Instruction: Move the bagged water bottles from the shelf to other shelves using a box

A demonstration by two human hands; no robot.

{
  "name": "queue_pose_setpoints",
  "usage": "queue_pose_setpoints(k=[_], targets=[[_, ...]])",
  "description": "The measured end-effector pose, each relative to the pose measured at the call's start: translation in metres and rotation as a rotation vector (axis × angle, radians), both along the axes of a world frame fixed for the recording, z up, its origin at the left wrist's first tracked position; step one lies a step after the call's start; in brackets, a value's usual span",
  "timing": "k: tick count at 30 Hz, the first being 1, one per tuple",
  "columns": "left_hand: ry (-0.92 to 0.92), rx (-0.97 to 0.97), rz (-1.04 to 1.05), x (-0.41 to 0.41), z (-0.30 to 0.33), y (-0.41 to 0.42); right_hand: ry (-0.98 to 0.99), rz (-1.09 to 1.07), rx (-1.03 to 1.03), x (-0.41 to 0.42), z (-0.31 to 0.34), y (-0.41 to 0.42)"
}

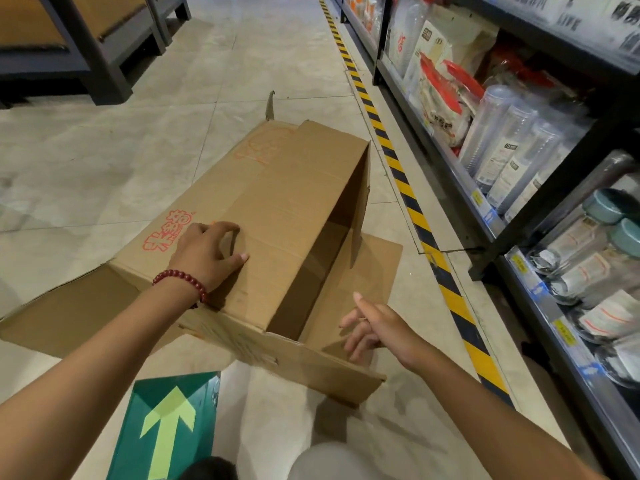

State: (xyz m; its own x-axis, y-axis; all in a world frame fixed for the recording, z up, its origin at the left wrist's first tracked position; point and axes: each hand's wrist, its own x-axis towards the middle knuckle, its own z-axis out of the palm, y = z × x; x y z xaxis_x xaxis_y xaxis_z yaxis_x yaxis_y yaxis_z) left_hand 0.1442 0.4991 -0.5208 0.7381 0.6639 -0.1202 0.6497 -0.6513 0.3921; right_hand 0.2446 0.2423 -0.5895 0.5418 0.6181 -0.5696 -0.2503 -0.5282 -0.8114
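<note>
Sideways on the floor, the box (pixel 277 202) opens toward the shelves (pixel 519 209).

Matt cardboard box (pixel 277 188), glossy floor tiles (pixel 104 161)

shelf (pixel 540 233) cut off at right, labels too blurred to read

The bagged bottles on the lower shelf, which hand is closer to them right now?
Right. The right hand hangs open beside the cardboard box's open end, on the side of the bagged bottles. The left hand rests on the box's top panel, farther from them.
</note>
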Motion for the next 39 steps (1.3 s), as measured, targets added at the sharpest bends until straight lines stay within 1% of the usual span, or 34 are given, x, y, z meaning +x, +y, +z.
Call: queue_pose_setpoints(k=[2, 5, 7, 10, 12, 15, 19, 23, 26, 28, 33, 36, 37, 39], targets=[[0.003, -0.010, -0.007, -0.005, 0.002, -0.001, -0.076, -0.081, 0.007, 0.014, 0.004, 0.015], [0.009, -0.011, -0.013, -0.015, 0.001, -0.003, -0.153, -0.224, 0.115, 0.039, 0.011, 0.039], [0.025, -0.018, -0.017, -0.023, 0.001, -0.002, -0.229, -0.210, 0.132, 0.055, 0.013, 0.054], [0.033, -0.017, -0.032, -0.033, 0.002, -0.002, -0.310, -0.133, 0.089, 0.073, 0.013, 0.074], [0.031, -0.028, -0.031, -0.038, 0.002, -0.003, -0.304, -0.136, 0.058, 0.084, 0.011, 0.081], [0.016, -0.038, -0.043, -0.042, 0.002, -0.002, -0.275, -0.200, 0.050, 0.098, 0.005, 0.082], [-0.003, -0.041, -0.057, -0.043, 0.002, -0.001, -0.348, -0.254, 0.039, 0.109, -0.008, 0.078], [-0.008, -0.032, -0.064, -0.043, 0.003, 0.000, -0.399, -0.362, 0.012, 0.125, -0.020, 0.068], [-0.005, -0.033, -0.065, -0.045, 0.004, -0.001, -0.409, -0.435, -0.021, 0.144, -0.025, 0.055], [-0.008, -0.033, -0.067, -0.046, 0.004, -0.001, -0.400, -0.443, -0.059, 0.152, -0.025, 0.048], [-0.029, -0.025, -0.086, -0.048, 0.019, -0.002, -0.347, -0.406, -0.106, 0.134, -0.025, 0.041], [-0.076, 0.029, -0.136, -0.051, 0.042, -0.004, -0.276, -0.409, -0.075, 0.110, -0.020, 0.041], [-0.107, 0.062, -0.167, -0.053, 0.052, -0.005, -0.289, -0.422, -0.044, 0.100, -0.014, 0.041], [-0.205, 0.116, -0.244, -0.055, 0.070, -0.010, -0.417, -0.434, 0.039, 0.081, 0.002, 0.042]])
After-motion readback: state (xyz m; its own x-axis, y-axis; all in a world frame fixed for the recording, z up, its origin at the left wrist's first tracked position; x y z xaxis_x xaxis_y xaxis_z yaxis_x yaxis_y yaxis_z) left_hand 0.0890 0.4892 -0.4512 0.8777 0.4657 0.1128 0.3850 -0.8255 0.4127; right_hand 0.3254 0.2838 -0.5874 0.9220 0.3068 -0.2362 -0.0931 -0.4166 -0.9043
